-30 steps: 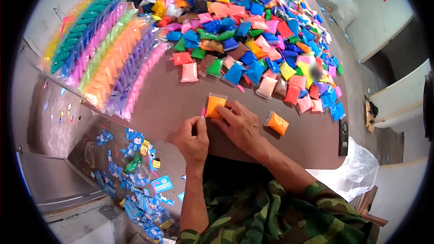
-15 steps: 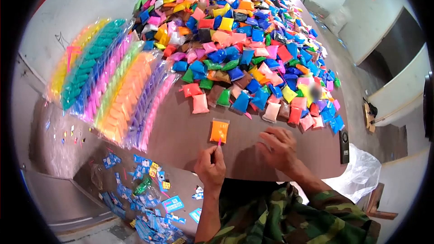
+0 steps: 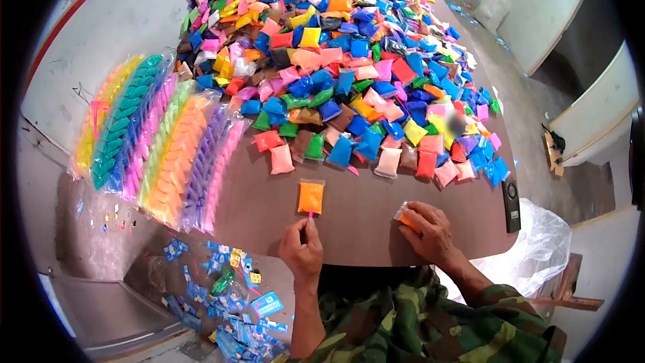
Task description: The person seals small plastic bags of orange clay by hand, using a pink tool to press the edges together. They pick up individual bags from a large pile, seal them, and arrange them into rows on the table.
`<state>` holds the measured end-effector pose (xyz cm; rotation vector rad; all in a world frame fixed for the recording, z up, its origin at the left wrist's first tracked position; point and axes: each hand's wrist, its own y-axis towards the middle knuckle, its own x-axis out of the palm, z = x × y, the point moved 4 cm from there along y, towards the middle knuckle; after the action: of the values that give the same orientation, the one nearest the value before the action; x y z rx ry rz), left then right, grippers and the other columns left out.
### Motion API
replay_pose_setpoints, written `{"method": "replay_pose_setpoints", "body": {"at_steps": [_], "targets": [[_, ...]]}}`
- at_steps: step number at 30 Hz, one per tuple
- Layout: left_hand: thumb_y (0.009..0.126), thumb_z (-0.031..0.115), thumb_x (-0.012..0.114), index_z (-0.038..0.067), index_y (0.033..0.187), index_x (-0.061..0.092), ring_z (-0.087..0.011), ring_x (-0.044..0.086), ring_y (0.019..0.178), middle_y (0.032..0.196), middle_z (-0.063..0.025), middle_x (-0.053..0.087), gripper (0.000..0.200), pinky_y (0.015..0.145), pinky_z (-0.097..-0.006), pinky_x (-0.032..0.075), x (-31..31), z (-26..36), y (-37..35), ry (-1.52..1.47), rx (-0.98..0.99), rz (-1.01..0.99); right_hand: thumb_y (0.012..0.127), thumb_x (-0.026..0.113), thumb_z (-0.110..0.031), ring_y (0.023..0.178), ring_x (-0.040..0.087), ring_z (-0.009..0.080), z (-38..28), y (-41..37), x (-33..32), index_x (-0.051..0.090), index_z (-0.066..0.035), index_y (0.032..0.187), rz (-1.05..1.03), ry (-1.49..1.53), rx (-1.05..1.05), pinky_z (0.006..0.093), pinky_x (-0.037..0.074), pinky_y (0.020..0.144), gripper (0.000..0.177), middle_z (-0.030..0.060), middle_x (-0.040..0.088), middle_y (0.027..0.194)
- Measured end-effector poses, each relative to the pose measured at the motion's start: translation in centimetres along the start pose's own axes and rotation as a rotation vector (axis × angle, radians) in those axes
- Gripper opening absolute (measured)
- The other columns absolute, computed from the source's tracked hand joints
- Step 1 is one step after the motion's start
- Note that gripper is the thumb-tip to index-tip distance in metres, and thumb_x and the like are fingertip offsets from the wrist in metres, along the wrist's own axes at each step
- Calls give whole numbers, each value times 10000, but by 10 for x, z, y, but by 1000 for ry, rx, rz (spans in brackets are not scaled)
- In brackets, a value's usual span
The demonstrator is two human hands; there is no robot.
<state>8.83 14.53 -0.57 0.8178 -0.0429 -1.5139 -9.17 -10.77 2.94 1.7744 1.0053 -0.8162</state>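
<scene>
My left hand (image 3: 302, 245) is closed in a pinch on a thin pink stick (image 3: 310, 216), of which only a short end shows above the fingertips. The stick's tip meets the lower edge of a clear packet with orange filling (image 3: 311, 197), lying flat on the table. To the right, my right hand (image 3: 430, 230) curls its fingers over a second orange packet (image 3: 405, 218). One clear corner of that packet sticks out at the left; the remainder is hidden beneath the fingers.
A large heap of colourful packets (image 3: 336, 60) covers the far part of the brown table (image 3: 363, 228). Long bags of braided coloured material (image 3: 178, 161) hang over its left edge. A black device (image 3: 512, 206) lies at the right edge. Blue wrappers (image 3: 228, 323) litter the floor.
My right hand now has an orange packet under its fingers, where none showed before. The pink stick has drawn back from the middle of the other packet to its lower edge.
</scene>
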Motion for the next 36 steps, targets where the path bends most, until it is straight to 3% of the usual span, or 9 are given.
{"method": "replay_pose_setpoints", "body": {"at_steps": [3,7,10,13,17,20,23,31,36], "targets": [[1044,167,757,42,1050,761,-234,772,800,922,-106,791,125,713,-328,633,-1,4,3,71,46,-14,833,903,-187,1267,674,356,0,-10,-5,725,-75,1313,59,115,69,451,543,1039,524,134,697,1387],[1028,161,768,42,1022,771,-242,747,780,920,-117,785,119,693,-348,600,2,12,1,5,-100,-148,824,909,-179,1281,659,342,5,-20,-14,719,-82,1310,22,93,-3,456,527,1071,531,117,683,1387],[986,100,792,40,992,766,-317,749,779,923,-125,761,67,682,-364,595,13,54,-2,90,57,-283,828,906,-185,1244,667,328,10,-25,-12,724,-90,1304,34,112,-11,451,526,1051,519,102,690,1355],[969,98,798,64,990,778,-324,743,792,919,-120,746,45,664,-390,574,46,100,-30,-87,-36,-441,764,950,-168,1178,674,337,12,-27,-12,742,-103,1284,54,132,-26,445,542,996,564,112,689,1323],[976,115,793,67,977,757,-353,730,805,911,-126,725,60,667,-426,570,80,123,-44,-141,-60,-595,773,935,-175,1155,680,310,16,-30,-11,760,-118,1227,81,211,-18,436,539,977,490,89,690,1258],[981,80,782,11,962,730,-312,705,751,883,-145,709,88,655,-398,541,90,117,-44,-107,8,-615,814,909,-194,1150,687,287,19,-27,-13,759,-131,1202,72,215,-49,425,528,969,420,69,690,1225],[977,70,778,3,953,718,-337,697,761,878,-147,700,93,661,-416,540,92,105,-28,27,72,-566,815,907,-194,1140,693,277,18,-27,-10,767,-137,1164,84,210,-49,417,528,952,381,60,692,1217],[965,91,785,56,970,753,-365,702,768,892,-133,707,47,662,-433,554,88,134,-18,-107,-19,-735,793,921,-201,1072,708,271,19,-26,-11,794,-127,1095,146,216,-22,413,545,909,335,48,715,1152],[951,114,804,41,962,762,-351,718,796,910,-142,720,85,676,-415,551,103,138,-20,-23,94,-779,851,880,-207,1083,698,287,20,-26,-13,768,-126,1133,134,242,-21,417,538,898,313,65,698,1159]]}}
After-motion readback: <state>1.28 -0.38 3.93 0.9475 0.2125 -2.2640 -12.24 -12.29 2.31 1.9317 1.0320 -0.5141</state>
